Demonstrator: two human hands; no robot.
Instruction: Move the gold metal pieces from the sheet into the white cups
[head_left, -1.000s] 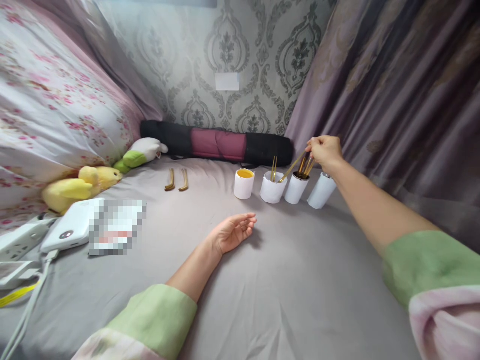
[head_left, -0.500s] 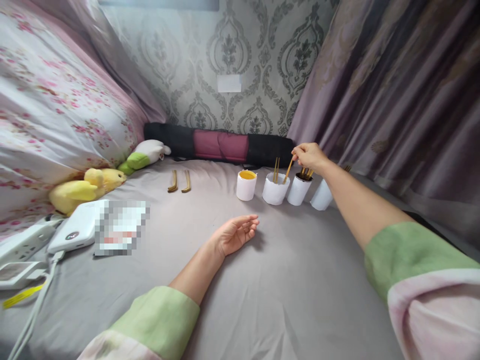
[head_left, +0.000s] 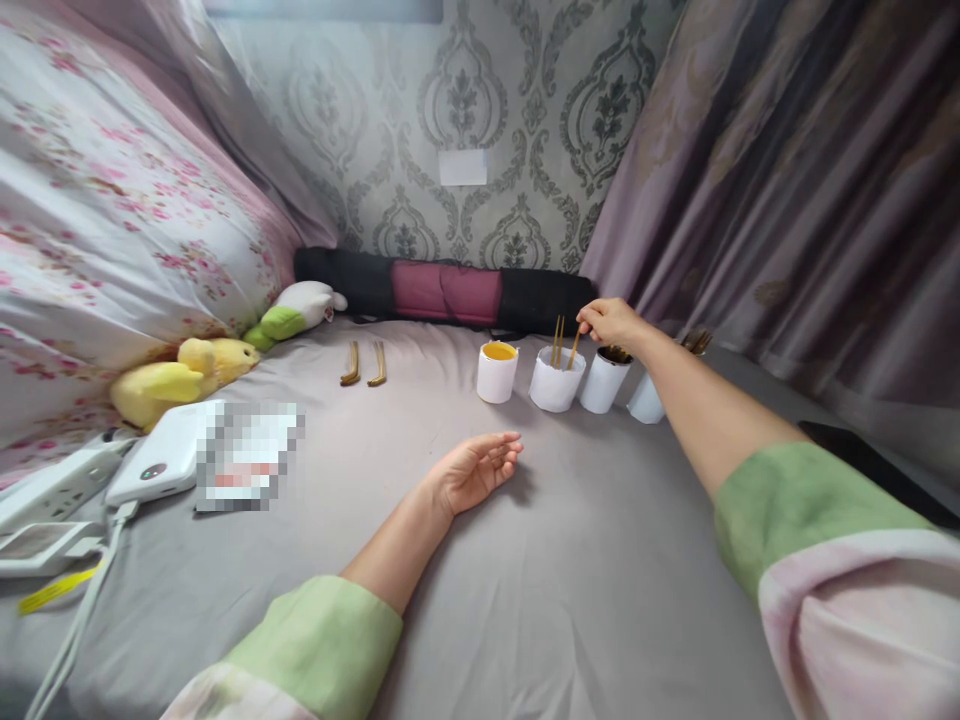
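My right hand (head_left: 606, 322) pinches the upper end of a thin wooden stick (head_left: 574, 352), whose lower end is inside a wide white paper-covered cup (head_left: 555, 392). More thin sticks (head_left: 557, 340) stand upright in that cup. To its right is a narrower white cup (head_left: 601, 388) with a dark rim, its sticks partly hidden by my hand. A further white cup (head_left: 646, 402), half behind my forearm, has brown-tipped sticks above it. On the left stands a white cup with a yellow inside (head_left: 496, 382). My left hand (head_left: 481, 474) rests on the sheet, fingers loosely curled and apart, holding nothing.
Two bundles of bent brown sticks (head_left: 350, 364) lie on the grey sheet (head_left: 465, 600). At left are plush toys (head_left: 217, 362), a white power bank (head_left: 169, 450), a blurred packet (head_left: 251, 455), a power strip (head_left: 56, 490) and cables. A black-and-maroon roll (head_left: 446, 292) lies along the wall.
My right hand has come slightly down and left, and the stick sits lower in the wide cup. The left hand stays put while the view shifts a little.
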